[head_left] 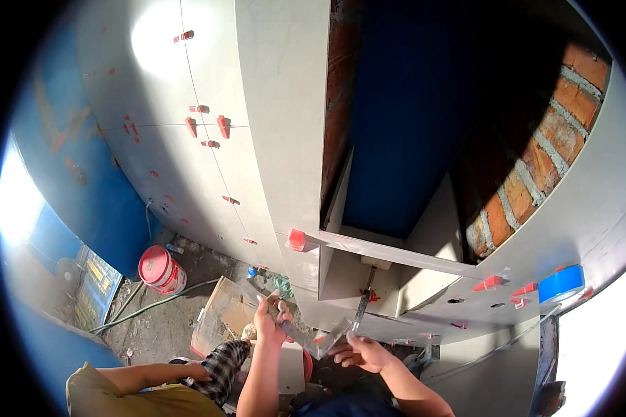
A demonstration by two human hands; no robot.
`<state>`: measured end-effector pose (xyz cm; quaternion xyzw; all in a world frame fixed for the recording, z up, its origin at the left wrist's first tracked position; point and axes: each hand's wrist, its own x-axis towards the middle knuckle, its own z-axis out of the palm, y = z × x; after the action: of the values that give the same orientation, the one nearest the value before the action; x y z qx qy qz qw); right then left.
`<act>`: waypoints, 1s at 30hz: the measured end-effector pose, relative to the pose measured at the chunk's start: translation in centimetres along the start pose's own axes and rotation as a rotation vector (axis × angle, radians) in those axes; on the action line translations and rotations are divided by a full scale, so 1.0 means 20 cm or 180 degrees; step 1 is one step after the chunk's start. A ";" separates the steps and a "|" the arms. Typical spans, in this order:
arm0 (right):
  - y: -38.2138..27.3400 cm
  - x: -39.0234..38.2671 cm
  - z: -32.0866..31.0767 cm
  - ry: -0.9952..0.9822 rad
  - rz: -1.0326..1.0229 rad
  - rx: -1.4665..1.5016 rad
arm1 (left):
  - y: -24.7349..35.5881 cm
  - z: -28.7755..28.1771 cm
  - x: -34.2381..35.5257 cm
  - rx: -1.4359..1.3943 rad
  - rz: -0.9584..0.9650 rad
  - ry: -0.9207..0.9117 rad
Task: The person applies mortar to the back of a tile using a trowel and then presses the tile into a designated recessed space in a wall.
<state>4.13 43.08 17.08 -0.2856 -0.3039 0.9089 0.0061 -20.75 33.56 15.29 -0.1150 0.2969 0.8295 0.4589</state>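
Observation:
My left hand grips the upper end of a narrow grey tile strip that slants down to the right in front of the tiled wall. My right hand holds the strip's lower end together with a thin metal tool that points up toward the wall niche. Both hands are just below the niche's lower edge, where red levelling clips stick out of the joints.
Grey wall tiles with red clips cover the left. Exposed red brick lines the open niche. A red-lidded bucket, a green hose and cardboard lie on the floor. A blue tape roll sits at right. Another person's arm is at lower left.

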 end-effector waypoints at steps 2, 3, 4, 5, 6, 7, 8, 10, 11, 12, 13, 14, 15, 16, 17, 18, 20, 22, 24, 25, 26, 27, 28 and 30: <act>-0.02 0.05 0.09 -0.0033 -0.0291 -0.0133 | -0.01 0.05 0.05 0.0037 0.0063 -0.0038; -0.03 0.07 0.12 -0.0053 -0.0591 -0.0264 | -0.02 0.10 0.06 0.0124 0.0110 -0.0111; -0.05 0.10 0.12 -0.0042 -0.0600 -0.0244 | -0.03 0.14 0.08 0.0141 0.0093 -0.0111; -0.07 0.14 0.10 0.0251 -0.0754 -0.0558 | -0.03 0.17 0.10 0.0472 0.0304 -0.0016; -0.09 0.18 0.11 0.0531 -0.0915 -0.0873 | -0.02 0.19 0.11 0.0809 0.0532 0.0068; -0.12 0.20 0.12 0.0526 -0.0948 -0.0847 | 0.00 0.16 0.15 0.1233 0.0783 -0.0058; -0.15 0.23 0.10 0.0535 -0.0967 -0.0838 | 0.00 0.16 0.17 0.1243 0.0775 -0.0076; -0.20 0.34 0.04 0.0443 -0.1014 -0.0860 | 0.01 0.15 0.21 0.1673 0.1119 0.0647; -0.25 0.38 0.01 0.0435 -0.0835 -0.0713 | 0.02 0.11 0.24 0.1662 0.1135 0.0830; -0.29 0.39 0.02 0.0527 -0.0925 -0.0682 | 0.02 0.10 0.24 0.1671 0.1119 0.0823; -0.34 0.41 -0.01 0.0647 -0.1038 -0.0806 | 0.01 0.10 0.25 0.1650 0.1017 0.0406; -0.39 0.42 -0.03 0.0766 -0.1150 -0.0931 | 0.00 0.10 0.26 0.1620 0.0913 -0.0009; -0.42 0.44 -0.02 0.0834 -0.1167 -0.0951 | 0.01 0.08 0.27 0.1632 0.0910 0.0003; -0.46 0.43 0.04 0.0892 -0.1173 -0.0980 | 0.02 0.06 0.29 0.1620 0.0912 -0.0022; -0.49 0.42 0.11 0.1248 -0.1168 -0.1074 | 0.03 0.03 0.30 0.1607 0.0918 -0.0045; -0.49 0.42 0.10 0.1287 -0.1162 -0.1082 | 0.02 0.06 0.29 0.1591 0.0882 -0.0053; -0.50 0.45 0.06 0.0761 -0.1272 -0.1311 | 0.00 0.11 0.28 0.1323 0.1024 0.0016; -0.48 0.48 0.09 0.0581 -0.1193 -0.1263 | 0.04 0.08 0.31 0.1188 0.1247 -0.0001; -0.45 0.50 0.12 0.0573 -0.1231 -0.1174 | 0.07 0.06 0.33 0.1253 0.1358 -0.0033; -0.44 0.52 0.10 0.0566 -0.1312 -0.1117 | 0.07 0.07 0.34 0.1306 0.1393 0.0001; -0.43 0.53 0.10 0.0574 -0.1294 -0.1116 | 0.08 0.08 0.35 0.1302 0.1381 0.0016; -0.43 0.53 0.10 0.0572 -0.1306 -0.1079 | 0.09 0.08 0.36 0.1334 0.1389 0.0026; -0.43 0.54 0.11 0.0571 -0.1318 -0.1041 | 0.09 0.08 0.36 0.1365 0.1396 0.0036; -0.44 0.53 0.12 0.0620 -0.1271 -0.1048 | 0.10 0.08 0.35 0.1462 0.1422 -0.0004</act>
<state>-7.47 50.81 18.03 -0.3032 -0.4958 0.7963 0.1678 -26.07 38.63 14.12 0.0602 0.4940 0.8211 0.2796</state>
